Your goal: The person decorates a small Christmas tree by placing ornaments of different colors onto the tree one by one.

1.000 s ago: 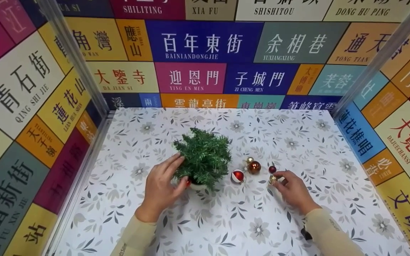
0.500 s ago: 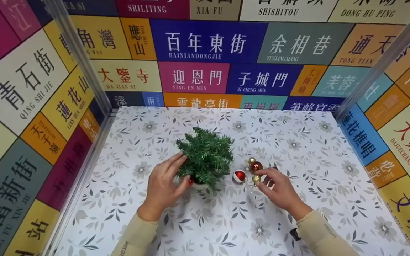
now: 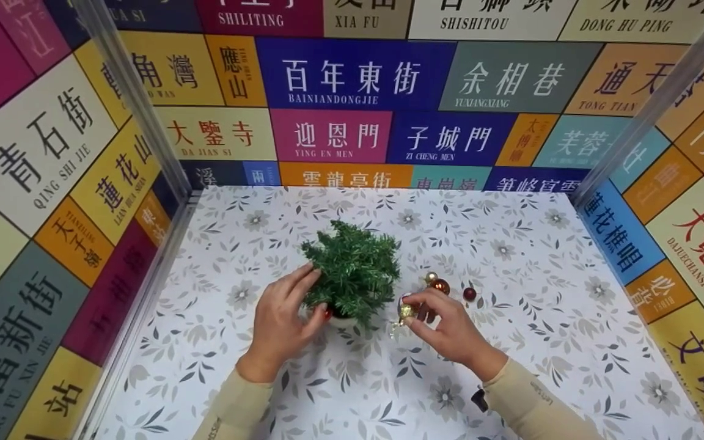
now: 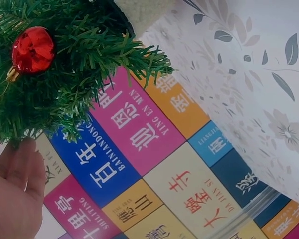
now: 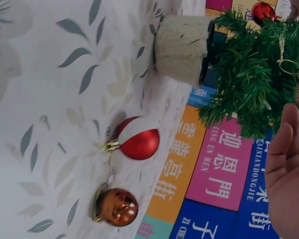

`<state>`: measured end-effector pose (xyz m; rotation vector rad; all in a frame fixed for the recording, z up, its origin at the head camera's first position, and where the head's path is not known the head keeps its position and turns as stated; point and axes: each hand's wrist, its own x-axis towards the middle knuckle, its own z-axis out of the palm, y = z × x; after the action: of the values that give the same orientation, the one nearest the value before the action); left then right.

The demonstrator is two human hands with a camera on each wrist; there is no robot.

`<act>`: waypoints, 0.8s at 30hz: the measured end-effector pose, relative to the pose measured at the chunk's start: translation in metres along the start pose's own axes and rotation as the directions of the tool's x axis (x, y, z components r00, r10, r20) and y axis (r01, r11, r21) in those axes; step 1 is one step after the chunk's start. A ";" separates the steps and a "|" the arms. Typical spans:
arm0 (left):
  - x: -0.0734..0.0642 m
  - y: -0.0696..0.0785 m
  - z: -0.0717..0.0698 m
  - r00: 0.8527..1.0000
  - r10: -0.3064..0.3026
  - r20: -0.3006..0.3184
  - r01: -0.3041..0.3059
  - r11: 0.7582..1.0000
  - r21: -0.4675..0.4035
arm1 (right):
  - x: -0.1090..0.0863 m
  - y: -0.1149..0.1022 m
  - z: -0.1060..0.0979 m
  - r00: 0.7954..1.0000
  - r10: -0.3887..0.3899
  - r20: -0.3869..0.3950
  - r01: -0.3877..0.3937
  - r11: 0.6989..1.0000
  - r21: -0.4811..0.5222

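A small artificial Christmas tree (image 3: 352, 266) stands upright in a pale pot (image 5: 184, 49). My left hand (image 3: 285, 321) touches its left side, fingers extended against the branches. A shiny red bauble (image 4: 34, 50) hangs among the branches, close to the left thumb in the head view. Just right of the tree, my right hand (image 3: 450, 324) pinches a gold bauble (image 3: 407, 310) between thumb and fingertips. In the right wrist view this gold bauble, with a thread loop at its cap, is cut off by the frame edge. A red-and-white bauble (image 5: 142, 139) lies on the table, mostly hidden behind the right hand in the head view.
Beyond the right hand lie a copper bauble (image 3: 440, 286), a small gold bauble (image 3: 431, 277) and a dark red bauble (image 3: 469, 294). The table (image 3: 223, 238) has a leaf-patterned cover. Walls with colourful sign panels (image 3: 352, 73) enclose its back and sides.
My right hand has carried the gold bauble leftward, from beside the dark red bauble to near the tree. The left hand has stayed at the tree.
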<state>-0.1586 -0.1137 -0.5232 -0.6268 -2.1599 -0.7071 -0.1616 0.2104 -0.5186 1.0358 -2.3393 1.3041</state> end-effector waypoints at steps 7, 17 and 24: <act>0.001 0.002 0.000 1.000 -0.015 -0.016 0.016 0.999 0.030 | 0.014 -0.026 0.003 1.000 -0.023 -0.005 0.024 0.998 0.066; 0.003 0.007 0.003 0.997 0.021 -0.073 -0.017 0.999 0.048 | 0.017 -0.029 0.010 0.999 0.034 -0.025 -0.030 0.984 0.175; 0.008 0.021 0.006 0.986 0.139 -0.095 -0.138 0.990 0.021 | 0.020 -0.035 0.015 0.999 0.039 -0.028 -0.032 0.974 0.226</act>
<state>-0.1535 -0.0933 -0.5141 -0.7135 -2.0095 -0.6333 -0.1503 0.1770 -0.4942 1.0310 -2.2342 1.6179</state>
